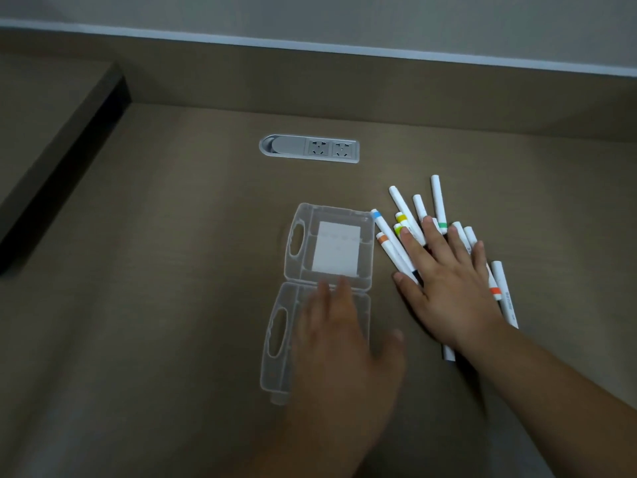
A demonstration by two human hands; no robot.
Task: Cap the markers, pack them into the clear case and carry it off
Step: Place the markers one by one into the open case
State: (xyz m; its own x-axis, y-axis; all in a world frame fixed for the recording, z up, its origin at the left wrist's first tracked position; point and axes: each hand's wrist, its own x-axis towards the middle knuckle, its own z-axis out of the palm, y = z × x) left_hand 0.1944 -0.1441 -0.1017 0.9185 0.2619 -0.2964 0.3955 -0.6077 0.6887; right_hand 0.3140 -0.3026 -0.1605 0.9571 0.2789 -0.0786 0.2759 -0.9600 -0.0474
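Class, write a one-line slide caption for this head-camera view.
Right hand flat on loose markers, left hand over the open clear case on a desk.

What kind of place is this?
Probably a built-in desk in a hotel room or office: a brown wood-look desk top, a grey recessed socket panel set into it, and a white-trimmed wall behind.

Left hand (339,334) blurred, fingers extended; right hand (448,281) flat, fingers spread.
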